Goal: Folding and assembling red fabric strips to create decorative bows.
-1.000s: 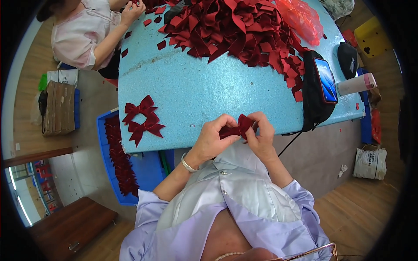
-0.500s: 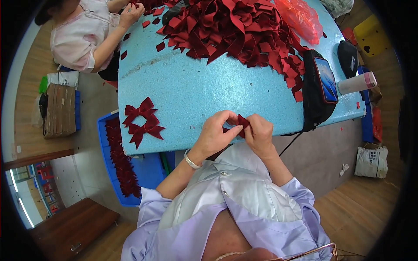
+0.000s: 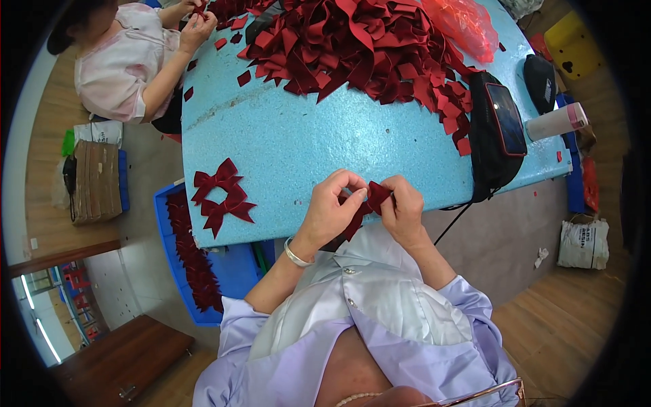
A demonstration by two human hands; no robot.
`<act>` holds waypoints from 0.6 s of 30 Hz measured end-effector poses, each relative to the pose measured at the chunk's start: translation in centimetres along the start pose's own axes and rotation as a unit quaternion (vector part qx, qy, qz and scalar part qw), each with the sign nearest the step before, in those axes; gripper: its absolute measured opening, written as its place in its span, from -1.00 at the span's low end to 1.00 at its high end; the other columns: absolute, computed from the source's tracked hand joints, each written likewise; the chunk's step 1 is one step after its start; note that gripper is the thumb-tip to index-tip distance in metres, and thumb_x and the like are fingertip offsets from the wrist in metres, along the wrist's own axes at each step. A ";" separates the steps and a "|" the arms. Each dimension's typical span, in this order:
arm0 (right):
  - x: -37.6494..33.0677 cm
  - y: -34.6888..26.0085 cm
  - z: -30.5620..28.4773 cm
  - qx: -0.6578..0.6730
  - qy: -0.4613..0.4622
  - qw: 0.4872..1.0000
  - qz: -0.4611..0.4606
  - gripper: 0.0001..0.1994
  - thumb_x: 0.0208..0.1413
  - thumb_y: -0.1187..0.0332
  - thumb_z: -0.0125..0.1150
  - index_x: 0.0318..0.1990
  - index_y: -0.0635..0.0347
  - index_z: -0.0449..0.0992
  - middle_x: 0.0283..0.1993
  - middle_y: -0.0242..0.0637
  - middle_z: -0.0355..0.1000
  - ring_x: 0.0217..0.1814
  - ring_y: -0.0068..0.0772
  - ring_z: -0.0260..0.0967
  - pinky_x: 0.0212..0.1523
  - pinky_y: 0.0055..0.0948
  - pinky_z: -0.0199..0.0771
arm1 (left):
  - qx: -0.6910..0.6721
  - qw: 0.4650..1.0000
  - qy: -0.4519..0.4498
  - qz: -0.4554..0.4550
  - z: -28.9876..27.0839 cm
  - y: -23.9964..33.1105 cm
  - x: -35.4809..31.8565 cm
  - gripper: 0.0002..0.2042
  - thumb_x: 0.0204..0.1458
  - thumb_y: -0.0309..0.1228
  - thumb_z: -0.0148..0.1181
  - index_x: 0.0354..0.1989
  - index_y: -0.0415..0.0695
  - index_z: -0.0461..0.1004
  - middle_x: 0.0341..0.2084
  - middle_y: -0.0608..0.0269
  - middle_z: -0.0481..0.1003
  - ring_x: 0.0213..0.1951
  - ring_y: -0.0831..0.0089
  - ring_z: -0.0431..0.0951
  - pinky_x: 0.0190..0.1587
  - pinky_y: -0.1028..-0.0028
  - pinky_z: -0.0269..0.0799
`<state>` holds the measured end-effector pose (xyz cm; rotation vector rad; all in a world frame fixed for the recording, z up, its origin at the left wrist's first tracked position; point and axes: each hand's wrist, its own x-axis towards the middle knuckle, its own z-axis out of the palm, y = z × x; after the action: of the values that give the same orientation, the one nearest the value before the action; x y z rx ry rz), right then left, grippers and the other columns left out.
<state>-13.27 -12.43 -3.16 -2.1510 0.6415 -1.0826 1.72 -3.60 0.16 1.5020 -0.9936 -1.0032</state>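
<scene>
Near the table's front edge, both my hands are closed on a dark red velvet ribbon bow. My left hand pinches its left side between thumb and fingers, a ribbon tail hanging below. My right hand grips the right loop, its fingers curled. To the left on the blue table lie two similar bows, an upper bow and a lower bow, touching each other. A large heap of dark red ribbon pieces covers the far middle of the table.
A blue bin holding rows of bows stands below the table's left edge. At right lie a black pouch with a phone on it, a pale bottle and a black case. A co-worker handles ribbon at far left.
The ribbon in my hands has opened out: a larger loop shows by my right hand, and a tail now hangs down. The phone's screen has gone dark. The view has shifted slightly.
</scene>
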 end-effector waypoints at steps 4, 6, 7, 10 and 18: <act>-0.4 -0.1 -0.1 -0.001 0.003 1.000 0.010 -0.84 -0.14 0.66 0.13 -0.36 0.28 0.39 -0.49 -0.11 0.34 -0.55 -0.07 0.35 -0.56 -0.23 0.32 | 0.057 0.998 0.002 0.035 0.3 0.6 -0.2 -0.91 0.11 -0.57 0.16 -0.22 -0.22 0.45 -0.32 0.38 0.50 -0.33 0.67 0.49 -0.30 0.57 0.45; -0.5 0.0 -0.2 -0.012 -0.006 1.000 -0.006 -0.84 -0.14 0.67 0.13 -0.36 0.28 0.39 -0.49 -0.11 0.34 -0.55 -0.06 0.36 -0.56 -0.23 0.32 | 0.073 0.997 0.000 0.038 0.4 0.7 -0.3 -0.91 0.10 -0.57 0.16 -0.22 -0.22 0.46 -0.33 0.38 0.51 -0.34 0.68 0.49 -0.33 0.58 0.45; -0.6 0.0 -0.2 -0.012 -0.002 1.000 -0.006 -0.84 -0.14 0.67 0.13 -0.36 0.28 0.39 -0.49 -0.11 0.34 -0.55 -0.06 0.36 -0.56 -0.23 0.32 | 0.028 1.000 -0.006 0.007 0.4 0.8 -0.4 -0.91 0.10 -0.57 0.17 -0.23 -0.22 0.47 -0.34 0.38 0.51 -0.37 0.69 0.49 -0.36 0.59 0.44; -0.5 -0.2 -0.4 -0.001 -0.008 1.000 -0.017 -0.84 -0.14 0.67 0.13 -0.36 0.29 0.39 -0.50 -0.10 0.34 -0.55 -0.05 0.36 -0.56 -0.22 0.33 | -0.060 0.997 -0.018 -0.055 0.5 0.9 -0.5 -0.92 0.10 -0.56 0.18 -0.25 -0.22 0.48 -0.37 0.38 0.53 -0.41 0.70 0.48 -0.41 0.62 0.43; -1.0 0.0 -0.5 -0.008 -0.015 1.000 -0.018 -0.83 -0.16 0.68 0.12 -0.35 0.30 0.40 -0.50 -0.11 0.33 -0.54 -0.05 0.36 -0.55 -0.20 0.33 | -0.014 0.998 -0.001 -0.058 1.1 0.3 -0.7 -0.94 0.11 -0.55 0.19 -0.27 -0.23 0.48 -0.42 0.39 0.53 -0.45 0.72 0.47 -0.44 0.64 0.41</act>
<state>-14.25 -11.90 -3.45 -2.1953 0.6021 -1.0646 0.48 -3.25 0.36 1.5500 -0.8981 -1.0979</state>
